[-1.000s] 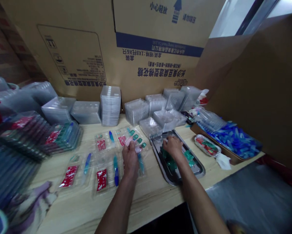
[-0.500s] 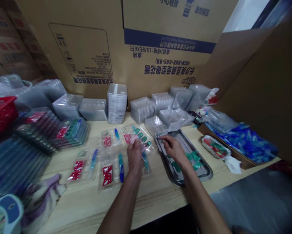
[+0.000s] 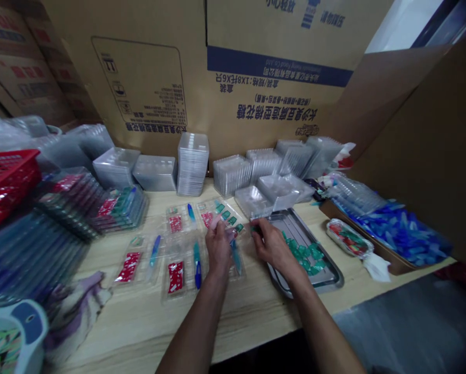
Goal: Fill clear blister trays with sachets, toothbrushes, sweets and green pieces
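Observation:
My left hand [image 3: 218, 245] rests on a clear plastic blister tray [image 3: 222, 220] that holds small green pieces, a red packet and a blue pen; its fingers are curled and pinch the tray's edge. My right hand [image 3: 269, 243] sits at the near left rim of a metal tray [image 3: 328, 275] full of green pieces [image 3: 303, 250], with fingers closed on a small green piece at its fingertips. Other filled blister trays [image 3: 180, 265] lie to the left on the wooden table [image 3: 139, 327].
Stacks of empty clear trays [image 3: 193, 163] line the back against cardboard boxes [image 3: 256, 78]. Filled packs [image 3: 81, 202] and a red basket [image 3: 5, 182] stand left. A box of blue pens [image 3: 396, 228] and a dish of red packets [image 3: 347, 238] lie right.
My right hand left the middle of the metal tray and came left to its rim, towards the blister tray. The left hand stayed on the tray. The camera view shifted.

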Tool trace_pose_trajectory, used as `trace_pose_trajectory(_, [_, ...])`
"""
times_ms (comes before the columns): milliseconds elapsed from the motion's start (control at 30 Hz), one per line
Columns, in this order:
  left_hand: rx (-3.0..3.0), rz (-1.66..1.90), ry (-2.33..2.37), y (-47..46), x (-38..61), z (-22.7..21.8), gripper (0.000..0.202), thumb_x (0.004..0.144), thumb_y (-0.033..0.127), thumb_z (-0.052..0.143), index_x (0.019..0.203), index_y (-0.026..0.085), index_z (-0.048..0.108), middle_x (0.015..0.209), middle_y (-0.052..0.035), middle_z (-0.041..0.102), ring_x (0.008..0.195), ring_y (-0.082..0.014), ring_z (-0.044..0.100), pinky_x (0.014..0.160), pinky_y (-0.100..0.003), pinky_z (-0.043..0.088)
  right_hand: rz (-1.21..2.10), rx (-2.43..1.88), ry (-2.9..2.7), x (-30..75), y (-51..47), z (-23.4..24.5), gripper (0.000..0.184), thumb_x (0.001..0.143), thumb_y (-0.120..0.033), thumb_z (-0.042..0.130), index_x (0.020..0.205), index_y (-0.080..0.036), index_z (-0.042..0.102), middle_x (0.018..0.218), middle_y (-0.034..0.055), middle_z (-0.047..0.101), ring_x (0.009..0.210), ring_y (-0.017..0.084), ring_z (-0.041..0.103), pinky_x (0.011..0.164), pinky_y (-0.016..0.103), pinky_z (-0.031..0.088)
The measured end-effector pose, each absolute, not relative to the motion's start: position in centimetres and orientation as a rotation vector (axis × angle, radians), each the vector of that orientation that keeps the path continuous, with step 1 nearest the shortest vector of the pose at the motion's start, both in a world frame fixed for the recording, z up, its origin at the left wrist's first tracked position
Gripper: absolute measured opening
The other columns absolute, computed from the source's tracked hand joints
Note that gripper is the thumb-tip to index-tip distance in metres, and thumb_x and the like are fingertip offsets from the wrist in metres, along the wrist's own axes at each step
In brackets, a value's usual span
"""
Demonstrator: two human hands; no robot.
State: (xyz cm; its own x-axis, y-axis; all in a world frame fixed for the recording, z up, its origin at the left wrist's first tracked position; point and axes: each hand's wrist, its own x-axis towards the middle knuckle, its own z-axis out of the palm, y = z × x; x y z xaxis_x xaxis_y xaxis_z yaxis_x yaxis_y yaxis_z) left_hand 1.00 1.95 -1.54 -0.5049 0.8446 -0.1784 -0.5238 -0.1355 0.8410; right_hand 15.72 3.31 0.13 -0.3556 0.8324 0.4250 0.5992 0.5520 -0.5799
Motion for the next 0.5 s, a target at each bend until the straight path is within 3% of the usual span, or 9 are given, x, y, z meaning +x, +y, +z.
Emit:
trace_pose_trajectory(133, [0.45, 1.797, 1.145, 2.0, 1.0, -2.1, 0.044, 0.079, 0.042, 0.07, 0.118, 0.02, 0.069, 0.102, -0.0056, 0.074, 0.073, -0.0147, 0.071, 0.068, -0.028, 0.057, 0.424, -1.123, -2.112, 15.6, 3.3, 0.1, 0.016, 0.089, -0.015, 0.047, 0.098, -0.018, 0.06, 0.093, 0.0075, 0.065, 0.086, 0.021, 0.062, 0.08, 0.031, 0.047])
trace_pose_trajectory(367, [0.413, 1.797, 1.121, 1.9, 1.1, -1.5, 0.045, 0.078, 0.037, 0.069, 0.119, 0.018, 0.068, 0.101, -0.0065, 0.075, 0.073, -0.0155, 0.071, 0.066, -0.027, 0.057, 0.538, -1.098, -2.083, 14.8, 2.6, 0.0, 0.021, 0.088, -0.016, 0.048, 0.107, -0.019, 0.056, 0.096, 0.0073, 0.066, 0.087, 0.021, 0.062, 0.08, 0.031, 0.046])
trace_pose_trajectory(500, [0.377, 1.788, 1.099, 1.9, 1.1, -1.2, 0.045, 0.076, 0.036, 0.07, 0.117, 0.017, 0.068, 0.1, -0.0073, 0.075, 0.066, -0.0137, 0.07, 0.062, -0.026, 0.056, 0.558, -1.15, -2.032, 14.7, 2.6, -0.2, 0.01, 0.088, -0.019, 0.049, 0.097, -0.021, 0.053, 0.088, 0.0051, 0.064, 0.081, 0.02, 0.06, 0.075, 0.03, 0.045])
